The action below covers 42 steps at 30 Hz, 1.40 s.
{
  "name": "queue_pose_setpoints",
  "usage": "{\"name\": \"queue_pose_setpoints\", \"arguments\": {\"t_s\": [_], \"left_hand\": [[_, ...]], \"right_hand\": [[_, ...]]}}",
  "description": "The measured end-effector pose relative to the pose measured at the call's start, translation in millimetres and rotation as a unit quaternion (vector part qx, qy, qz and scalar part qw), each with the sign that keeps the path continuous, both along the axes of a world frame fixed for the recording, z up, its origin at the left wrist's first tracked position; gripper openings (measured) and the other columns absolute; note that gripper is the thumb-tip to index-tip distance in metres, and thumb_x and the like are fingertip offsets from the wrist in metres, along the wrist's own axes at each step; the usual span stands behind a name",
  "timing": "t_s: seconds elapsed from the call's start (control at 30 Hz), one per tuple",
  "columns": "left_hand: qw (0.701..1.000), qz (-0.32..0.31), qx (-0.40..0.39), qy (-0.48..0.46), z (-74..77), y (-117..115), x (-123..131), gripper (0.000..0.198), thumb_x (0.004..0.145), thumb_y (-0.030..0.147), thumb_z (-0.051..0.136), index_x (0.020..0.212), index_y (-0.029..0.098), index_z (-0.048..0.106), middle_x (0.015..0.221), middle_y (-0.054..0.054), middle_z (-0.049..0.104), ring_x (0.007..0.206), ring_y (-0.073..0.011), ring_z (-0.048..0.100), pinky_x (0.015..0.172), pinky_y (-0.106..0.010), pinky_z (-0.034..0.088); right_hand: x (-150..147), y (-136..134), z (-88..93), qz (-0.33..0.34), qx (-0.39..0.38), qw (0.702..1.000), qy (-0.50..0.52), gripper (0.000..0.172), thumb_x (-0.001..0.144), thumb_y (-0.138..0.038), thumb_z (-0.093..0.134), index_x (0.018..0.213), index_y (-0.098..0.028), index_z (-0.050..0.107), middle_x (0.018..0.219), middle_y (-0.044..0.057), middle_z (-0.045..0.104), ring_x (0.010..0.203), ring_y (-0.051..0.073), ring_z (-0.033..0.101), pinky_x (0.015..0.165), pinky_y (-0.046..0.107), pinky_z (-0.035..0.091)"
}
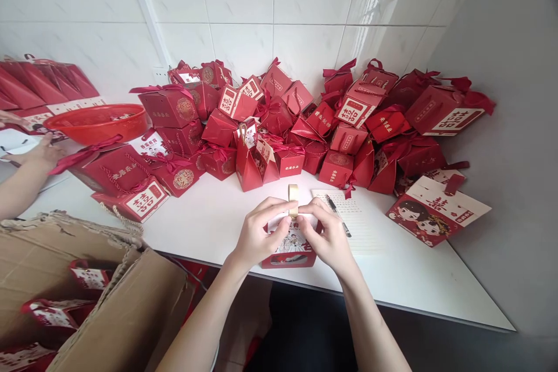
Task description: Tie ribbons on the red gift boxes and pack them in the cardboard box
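Note:
A small red and white gift box [288,260] stands at the front edge of the white table, with a gold ribbon loop [293,193] upright at its top. My left hand [264,231] pinches the left side of the box's top, just below the loop. On the right side of the same top, my right hand [321,233] is closed with thumb and index finger together. Both hands nearly meet at the ribbon's base. Part of the box's front is covered by my fingers.
Red gift boxes [279,116] are piled along the wall. A notepad [361,221] with a pen [338,215] lies right of my hands. At left are a red basin [98,123], a cardboard carton [143,314] holding boxes, and another person's hands [41,154].

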<state>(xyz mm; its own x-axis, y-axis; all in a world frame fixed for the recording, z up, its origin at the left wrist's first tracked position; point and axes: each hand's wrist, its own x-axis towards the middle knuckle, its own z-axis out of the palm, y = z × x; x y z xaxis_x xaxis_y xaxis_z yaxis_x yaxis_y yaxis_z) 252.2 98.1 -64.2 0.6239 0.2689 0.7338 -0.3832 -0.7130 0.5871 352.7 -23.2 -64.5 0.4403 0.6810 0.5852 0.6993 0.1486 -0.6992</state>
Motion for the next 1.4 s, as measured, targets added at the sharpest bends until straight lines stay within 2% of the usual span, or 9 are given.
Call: {"name": "queue_pose_setpoints", "arguments": {"t_s": [0.27, 0.63, 0.73, 0.83, 0.97, 1.03, 1.1, 1.23, 1.4], "left_hand": [[1.000, 0.008, -0.003, 0.016, -4.2, 1.0, -0.6, 0.031, 0.083, 0.012, 0.050, 0.109, 0.024, 0.063, 0.088, -0.003, 0.061, 0.079, -0.0124, 0.060, 0.066, -0.022, 0.050], [0.999, -0.005, -0.029, 0.042, -2.7, 2.1, -0.1, 0.026, 0.085, 0.016, 0.049, 0.106, 0.023, 0.063, 0.088, -0.003, 0.060, 0.081, -0.0130, 0.059, 0.068, -0.024, 0.049], [0.993, -0.048, -0.083, 0.065, -8.9, 8.2, -7.4, 0.040, 0.086, 0.023, 0.049, 0.126, 0.026, 0.047, 0.112, -0.007, 0.058, 0.098, -0.0172, 0.058, 0.084, -0.031, 0.048], [0.985, -0.060, -0.148, 0.071, -27.2, 14.4, -22.6, 0.071, 0.082, 0.036, 0.055, 0.141, 0.025, 0.018, 0.139, -0.014, 0.038, 0.126, -0.0264, 0.040, 0.104, -0.045, 0.032], [0.973, -0.031, -0.192, 0.127, -47.0, 3.9, -42.3, 0.093, 0.072, 0.048, 0.064, 0.143, 0.022, 0.008, 0.146, -0.017, 0.026, 0.135, -0.0320, 0.023, 0.108, -0.052, 0.021], [0.965, -0.055, -0.195, 0.165, -43.1, -9.2, -47.1, 0.095, 0.068, 0.047, 0.068, 0.142, 0.022, 0.012, 0.144, -0.016, 0.029, 0.133, -0.0321, 0.027, 0.106, -0.049, 0.028], [0.964, -0.073, -0.184, 0.179, -30.9, -21.7, -49.3, 0.085, 0.068, 0.041, 0.070, 0.137, 0.022, 0.025, 0.138, -0.015, 0.038, 0.127, -0.0307, 0.037, 0.101, -0.044, 0.037], [0.985, -0.019, -0.136, 0.103, -5.5, -32.2, -54.5, 0.072, 0.066, 0.032, 0.074, 0.127, 0.023, 0.037, 0.124, -0.011, 0.050, 0.114, -0.0266, 0.049, 0.095, -0.039, 0.043], [0.997, -0.013, -0.059, 0.041, 4.5, -28.4, -66.8, 0.075, 0.063, 0.030, 0.076, 0.129, 0.026, 0.039, 0.124, -0.011, 0.050, 0.116, -0.0283, 0.048, 0.097, -0.040, 0.042]], "right_hand": [[6.1, -0.8, 0.9, 0.037, -0.012, 0.999, 0.019, 0.013, 0.085, -0.025, 0.050, 0.081, -0.021, 0.061, 0.068, -0.002, 0.043, 0.060, 0.012, 0.042, 0.058, 0.027, 0.038], [3.7, 1.3, 1.2, 0.023, -0.009, 1.000, 0.019, 0.014, 0.085, -0.025, 0.049, 0.081, -0.020, 0.061, 0.068, -0.001, 0.043, 0.062, 0.014, 0.043, 0.056, 0.026, 0.036], [4.1, -0.1, -0.7, 0.012, 0.003, 1.000, 0.023, 0.015, 0.085, -0.027, 0.049, 0.081, -0.021, 0.063, 0.069, 0.000, 0.045, 0.065, 0.015, 0.045, 0.058, 0.027, 0.037], [11.7, -7.3, -8.1, -0.033, 0.052, 0.995, 0.078, 0.015, 0.083, -0.031, 0.052, 0.080, -0.021, 0.063, 0.073, 0.001, 0.050, 0.069, 0.016, 0.049, 0.062, 0.028, 0.039], [22.2, -22.4, -19.2, -0.115, 0.225, 0.934, 0.252, 0.018, 0.080, -0.036, 0.054, 0.073, -0.020, 0.054, 0.067, -0.001, 0.048, 0.058, 0.013, 0.046, 0.054, 0.026, 0.037], [20.4, -29.2, -20.8, -0.116, 0.292, 0.900, 0.301, 0.020, 0.079, -0.036, 0.056, 0.068, -0.020, 0.048, 0.063, -0.002, 0.044, 0.054, 0.012, 0.043, 0.051, 0.024, 0.036], [14.4, -34.6, -19.2, -0.100, 0.324, 0.886, 0.315, 0.019, 0.078, -0.034, 0.055, 0.068, -0.021, 0.046, 0.063, -0.003, 0.043, 0.053, 0.012, 0.043, 0.052, 0.025, 0.038], [4.5, -40.8, -13.8, -0.035, 0.303, 0.895, 0.325, 0.013, 0.080, -0.036, 0.049, 0.078, -0.024, 0.049, 0.069, 0.000, 0.049, 0.052, 0.015, 0.049, 0.054, 0.033, 0.044], [4.4, -37.8, -16.9, -0.035, 0.294, 0.905, 0.307, 0.022, 0.074, -0.045, 0.054, 0.079, -0.024, 0.052, 0.081, 0.005, 0.054, 0.080, 0.025, 0.059, 0.071, 0.044, 0.050]]}}
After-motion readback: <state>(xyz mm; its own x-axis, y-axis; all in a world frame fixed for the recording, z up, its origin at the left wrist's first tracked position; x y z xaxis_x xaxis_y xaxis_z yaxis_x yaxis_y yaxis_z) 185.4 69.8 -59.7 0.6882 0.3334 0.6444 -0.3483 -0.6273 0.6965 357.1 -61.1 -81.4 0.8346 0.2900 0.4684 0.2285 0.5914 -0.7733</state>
